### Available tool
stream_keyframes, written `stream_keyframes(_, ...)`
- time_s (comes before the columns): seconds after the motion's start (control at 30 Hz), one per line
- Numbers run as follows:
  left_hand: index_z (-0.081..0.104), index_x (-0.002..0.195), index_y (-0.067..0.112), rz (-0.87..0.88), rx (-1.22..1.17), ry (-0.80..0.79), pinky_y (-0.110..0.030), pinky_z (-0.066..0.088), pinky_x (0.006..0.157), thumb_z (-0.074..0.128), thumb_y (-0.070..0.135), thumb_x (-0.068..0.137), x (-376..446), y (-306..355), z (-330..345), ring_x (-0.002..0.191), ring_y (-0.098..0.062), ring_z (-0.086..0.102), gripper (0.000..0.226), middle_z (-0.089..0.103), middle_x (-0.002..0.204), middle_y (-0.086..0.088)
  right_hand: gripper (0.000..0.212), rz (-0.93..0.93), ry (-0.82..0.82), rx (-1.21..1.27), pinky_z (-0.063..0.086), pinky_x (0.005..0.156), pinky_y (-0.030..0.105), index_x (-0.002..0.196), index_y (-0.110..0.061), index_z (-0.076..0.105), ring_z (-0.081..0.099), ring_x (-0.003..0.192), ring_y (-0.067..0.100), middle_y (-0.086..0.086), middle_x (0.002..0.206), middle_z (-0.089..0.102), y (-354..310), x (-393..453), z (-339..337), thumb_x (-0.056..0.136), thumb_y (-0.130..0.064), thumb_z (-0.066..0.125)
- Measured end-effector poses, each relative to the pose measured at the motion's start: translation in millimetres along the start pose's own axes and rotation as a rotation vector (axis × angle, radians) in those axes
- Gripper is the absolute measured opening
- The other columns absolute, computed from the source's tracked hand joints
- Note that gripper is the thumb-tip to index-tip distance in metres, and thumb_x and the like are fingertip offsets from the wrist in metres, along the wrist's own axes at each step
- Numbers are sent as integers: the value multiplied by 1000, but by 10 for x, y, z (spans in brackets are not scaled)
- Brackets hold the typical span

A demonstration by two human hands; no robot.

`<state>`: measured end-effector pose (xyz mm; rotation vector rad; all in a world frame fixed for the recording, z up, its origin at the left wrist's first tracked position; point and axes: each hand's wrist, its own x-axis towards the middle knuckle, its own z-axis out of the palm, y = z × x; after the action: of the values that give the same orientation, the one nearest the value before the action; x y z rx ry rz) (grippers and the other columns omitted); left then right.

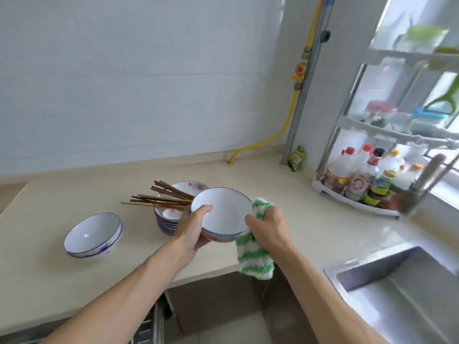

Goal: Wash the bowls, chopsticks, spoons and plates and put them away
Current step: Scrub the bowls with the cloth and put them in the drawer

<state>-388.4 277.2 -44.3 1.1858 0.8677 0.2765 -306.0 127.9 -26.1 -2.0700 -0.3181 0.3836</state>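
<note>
Beige surface (310, 219) carries stacked bowls (169, 219) beyond the left hand (192, 230), which grips a white bowl (222, 214); right hand (269, 229) clutches a striped cloth (253, 259) against it. Wiping step, seemingly; next, set it aside.

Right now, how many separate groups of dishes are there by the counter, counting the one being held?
Bowl held in the left hand and wiped with the cloth in the right hand: 1
Pair of nested bowls: 1
Tall bowl stack bearing chopsticks: 1
Total: 3
</note>
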Motion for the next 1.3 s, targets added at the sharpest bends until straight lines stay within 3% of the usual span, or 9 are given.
stream_keyframes(0.1, 51, 129, 23, -121, 15, -111, -43, 58, 78, 62, 47, 90, -163, -218, 729, 94, -30, 63, 47, 62, 110, -16, 18, 60, 73, 41, 38, 50, 28, 71, -14, 46, 48, 56, 19, 6, 65, 47, 442, -43, -606, 81, -19, 60)
stream_keyframes(0.17, 51, 128, 22, -184, -56, -190, -43, 60, 69, 58, 50, 92, -243, -373, 1151, 98, -34, 64, 46, 63, 114, -18, 14, 98, 113, 40, 44, 52, 31, 75, -13, 50, 54, 58, 21, 8, 68, 52, 746, -66, -949, 82, -20, 59)
stream_keyframes(0.27, 52, 131, 26, -177, -78, -224, -48, 60, 74, 48, 57, 95, -321, -640, 1762, 110, -36, 63, 48, 62, 126, -17, 31, 158, 172, 122, 60, 68, 48, 82, 2, 58, 70, 73, 33, 18, 78, 68, 1215, -150, -1437, 90, -28, 59)
stream_keyframes(0.43, 45, 125, 33, 30, 236, -136, -42, 59, 77, 40, 67, 86, -477, -966, 2642, 107, -29, 59, 52, 56, 122, -5, 50, 222, 379, 201, 48, 68, 39, 59, -14, 43, 52, 65, 27, 6, 63, 51, 1867, -296, -2221, 98, -45, 46)
stream_keyframes(0.53, 42, 129, 34, 220, 515, -133, -30, 51, 71, 40, 60, 96, -589, -1172, 3103, 104, -28, 54, 42, 55, 121, -3, 48, 292, 458, 227, 49, 75, 42, 62, -12, 48, 55, 70, 28, 7, 68, 55, 2236, -440, -2622, 100, -41, 46)
stream_keyframes(0.63, 41, 132, 36, 435, 839, -134, -33, 43, 79, 38, 62, 98, -637, -1331, 3502, 104, -33, 54, 43, 61, 117, -14, 44, 350, 509, 264, 51, 81, 43, 73, -5, 59, 61, 80, 32, 8, 76, 62, 2535, -595, -2877, 100, -38, 50)
stream_keyframes(1.0, 37, 137, 37, 716, 1243, -289, -39, 43, 82, 38, 62, 97, -621, -1497, 3966, 101, -37, 57, 47, 59, 103, -21, 35, 442, 487, 568, 33, 50, 25, 55, -17, 44, 40, 42, 13, -4, 44, 43, 2833, -678, -3163, 88, -4, 42)
stream_keyframes(1.17, 36, 135, 38, 612, 1220, -323, -38, 43, 83, 34, 67, 96, -554, -1466, 3930, 105, -34, 56, 49, 62, 108, -18, 17, 384, 448, 557, 48, 66, 38, 87, -5, 54, 53, 73, 23, 12, 81, 55, 2786, -547, -3047, 95, -8, 39)
stream_keyframes(1.3, 38, 137, 35, 471, 1179, -355, -40, 46, 94, 32, 70, 96, -539, -1387, 3868, 112, -34, 56, 54, 63, 120, -14, 10, 266, 443, 547, 40, 64, 34, 90, -5, 49, 45, 75, 21, 9, 83, 48, 2645, -445, -3001, 95, -3, 41)
